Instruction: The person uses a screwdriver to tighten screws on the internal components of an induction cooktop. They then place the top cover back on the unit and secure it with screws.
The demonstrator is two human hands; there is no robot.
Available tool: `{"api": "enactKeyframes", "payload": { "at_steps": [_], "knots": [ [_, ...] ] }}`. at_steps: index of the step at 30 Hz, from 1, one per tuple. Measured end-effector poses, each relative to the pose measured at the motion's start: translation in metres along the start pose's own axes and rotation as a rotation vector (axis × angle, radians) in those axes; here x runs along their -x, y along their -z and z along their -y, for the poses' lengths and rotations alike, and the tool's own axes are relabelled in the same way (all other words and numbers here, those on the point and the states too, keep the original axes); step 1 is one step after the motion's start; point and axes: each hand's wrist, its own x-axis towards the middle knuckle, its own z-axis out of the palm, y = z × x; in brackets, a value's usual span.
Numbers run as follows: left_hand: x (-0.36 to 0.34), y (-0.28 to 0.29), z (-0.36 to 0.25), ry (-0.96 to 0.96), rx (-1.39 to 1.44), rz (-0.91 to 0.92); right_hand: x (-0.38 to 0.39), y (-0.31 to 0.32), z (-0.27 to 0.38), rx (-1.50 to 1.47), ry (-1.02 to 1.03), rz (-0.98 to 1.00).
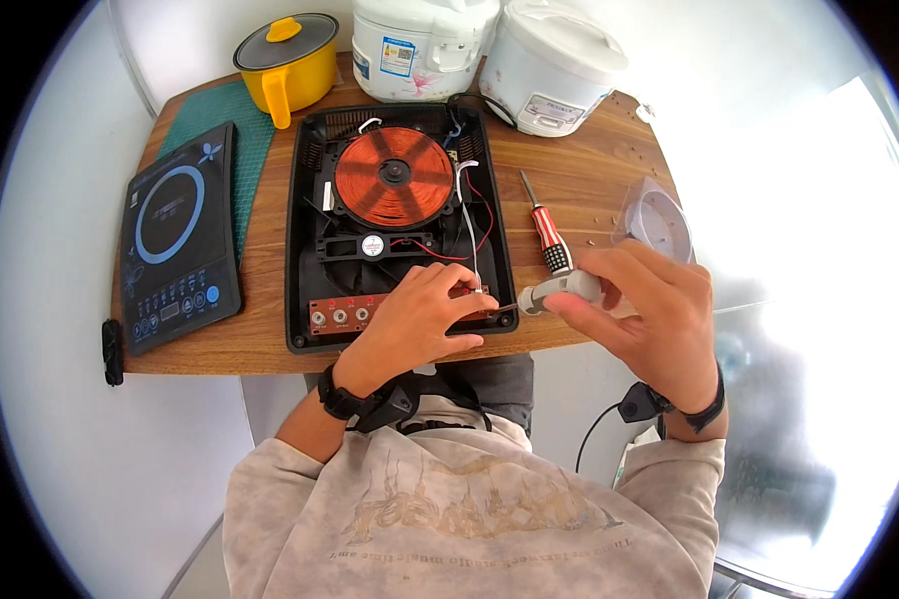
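Note:
An opened black cooker housing (302, 200) holds a copper coil (370, 170), a fan (355, 275) and a brown button board (335, 317) along its front. My left hand (425, 314) rests over the board's right part, fingers curled by a small white connector and wires; what they grip is hidden. In my right hand (644, 324) is a white-and-grey handled tool (549, 293), its thin shaft pointing left at the board's right end. A screwdriver with striped, dotted handle (549, 233) lies just beyond that hand.
At left a black induction cooker (175, 235) lies partly on a green mat (193, 115). Behind are a yellow pot (290, 85) and two white rice cookers (410, 45) (547, 80). A clear round container (659, 215) with small parts sits at the right edge of the wooden table (519, 145).

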Motion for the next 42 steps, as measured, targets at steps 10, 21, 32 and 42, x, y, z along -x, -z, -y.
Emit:
{"api": "enactKeyframes", "payload": {
  "at_steps": [10,21,32,42],
  "knots": [
    [0.001,0.001,-0.001,-0.021,-0.037,-0.040,-0.014,-0.017,-0.003,0.265,0.179,-0.076],
    [-0.002,-0.002,0.004,0.015,0.033,-0.034,0.013,-0.007,-0.013,-0.173,-0.277,-0.050],
    [-0.013,0.006,-0.004,-0.014,-0.114,0.044,0.051,-0.009,-0.043,-0.413,-0.515,-0.247],
    [-0.016,0.013,-0.009,0.111,-0.048,0.107,0.055,-0.019,-0.050,-0.476,-0.564,-0.208]
  ]
}}
